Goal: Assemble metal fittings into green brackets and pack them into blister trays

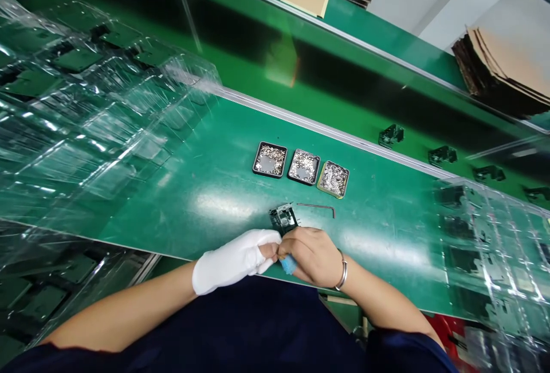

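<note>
My left hand [240, 258] wears a white glove with bare fingertips. Its fingers are closed and meet those of my right hand [315, 255] near the bench's front edge. My bare right hand has its fingers pinched together, a blue wrap [288, 264] on one finger and a metal bangle at the wrist. Whatever lies between the fingertips is hidden or too small to name. Just beyond the hands is a small dark frame-like part [283, 216], its near side covered by my right knuckles. Behind it lies a hex key [315, 206].
Three small square trays [260, 173] of tiny shiny metal pieces stand in a row. Clear plastic blister trays [141, 115] cover the left side; another tray [485, 235] with dark parts is at right. Several dark parts [391, 136] sit beyond the metal rail [301, 121].
</note>
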Available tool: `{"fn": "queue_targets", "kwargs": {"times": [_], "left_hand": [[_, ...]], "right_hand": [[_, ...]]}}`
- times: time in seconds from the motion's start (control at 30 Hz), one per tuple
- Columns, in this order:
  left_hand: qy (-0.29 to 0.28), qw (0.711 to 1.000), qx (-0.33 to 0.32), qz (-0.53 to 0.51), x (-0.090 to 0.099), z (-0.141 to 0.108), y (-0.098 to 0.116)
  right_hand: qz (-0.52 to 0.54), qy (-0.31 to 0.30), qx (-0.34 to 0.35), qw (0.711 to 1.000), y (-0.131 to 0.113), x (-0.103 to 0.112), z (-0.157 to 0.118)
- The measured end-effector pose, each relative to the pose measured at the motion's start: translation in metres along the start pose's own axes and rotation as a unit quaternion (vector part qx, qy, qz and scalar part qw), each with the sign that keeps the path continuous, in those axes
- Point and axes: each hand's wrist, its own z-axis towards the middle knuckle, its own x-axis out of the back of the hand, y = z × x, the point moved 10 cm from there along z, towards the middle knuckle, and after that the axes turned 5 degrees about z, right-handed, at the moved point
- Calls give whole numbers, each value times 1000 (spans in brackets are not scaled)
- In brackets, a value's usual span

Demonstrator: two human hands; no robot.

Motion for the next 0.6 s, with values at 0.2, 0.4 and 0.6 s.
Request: {"fn": "queue_targets", "kwargs": {"times": [0.2,0.4,0.6], "left_hand": [[272,931,-92,225,45,-15,21],[328,808,-144,467,42,8,30],[321,879,-94,341,60,17,8]], "right_hand": [[83,117,-139,980,45,44,-13],[89,145,-200,965,77,39,-24],[84,164,-197,963,82,34,-26]]}}
